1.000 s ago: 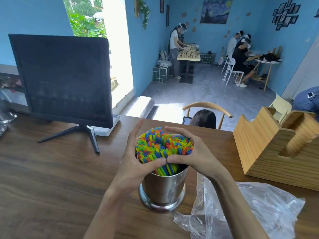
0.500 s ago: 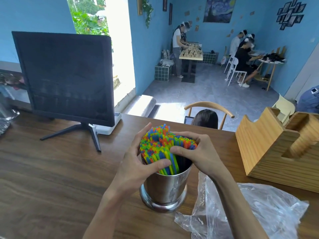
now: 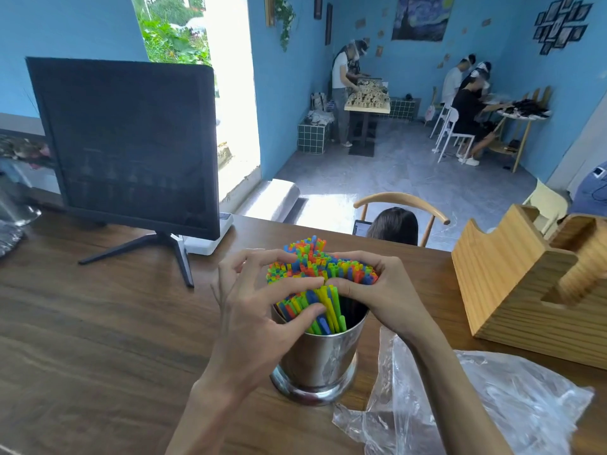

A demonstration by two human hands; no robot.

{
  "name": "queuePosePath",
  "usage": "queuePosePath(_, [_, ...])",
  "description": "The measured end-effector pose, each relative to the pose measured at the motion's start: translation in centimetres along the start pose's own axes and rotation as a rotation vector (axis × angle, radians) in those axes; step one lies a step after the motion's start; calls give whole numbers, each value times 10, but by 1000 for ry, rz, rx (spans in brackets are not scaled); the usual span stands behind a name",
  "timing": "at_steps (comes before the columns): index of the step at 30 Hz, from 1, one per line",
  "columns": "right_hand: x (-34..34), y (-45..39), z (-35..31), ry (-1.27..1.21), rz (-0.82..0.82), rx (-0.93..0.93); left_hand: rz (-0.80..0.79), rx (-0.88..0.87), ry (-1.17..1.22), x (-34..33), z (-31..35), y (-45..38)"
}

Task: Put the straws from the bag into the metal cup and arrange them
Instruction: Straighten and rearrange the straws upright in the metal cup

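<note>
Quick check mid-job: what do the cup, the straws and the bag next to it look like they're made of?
Cup: polished metal, probably stainless steel; it mirrors the room.
Straws: thin plastic tubes with open ends, bright matte colours.
Bag: thin clear plastic film, crinkled, with the table showing through.

Both bare forearms reach forward from the bottom edge and converge. The left hand (image 3: 259, 310) has its fingers curled inward, thumb stretched rightward to meet the other thumb, gripping the straws (image 3: 320, 277). The right hand (image 3: 384, 290) mirrors it, fingers arched over the bundle's far side, thumb pointing left, wrist bent.
</note>
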State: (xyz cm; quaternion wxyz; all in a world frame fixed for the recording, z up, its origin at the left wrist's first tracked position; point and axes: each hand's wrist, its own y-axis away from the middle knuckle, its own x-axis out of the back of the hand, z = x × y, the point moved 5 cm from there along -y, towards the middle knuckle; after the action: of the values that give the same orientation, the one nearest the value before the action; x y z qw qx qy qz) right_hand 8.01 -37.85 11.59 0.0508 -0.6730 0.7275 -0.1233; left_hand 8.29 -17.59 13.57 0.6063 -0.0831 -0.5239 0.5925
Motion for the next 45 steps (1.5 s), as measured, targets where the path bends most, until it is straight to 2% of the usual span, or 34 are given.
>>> queuePosePath(19, [-3, 1, 0, -30, -2, -22, 43, -90, 1, -4, 6, 3])
queuePosePath(29, [-2, 1, 2, -55, -2, -32, 8, -51, -34, -6, 4, -1])
queuePosePath(39, [-2, 1, 1, -76, 14, -36, -17, -144, -66, -5, 9, 2])
queuePosePath(45, [-2, 2, 1, -84, 14, -35, -40, -118, -49, -3, 9, -2])
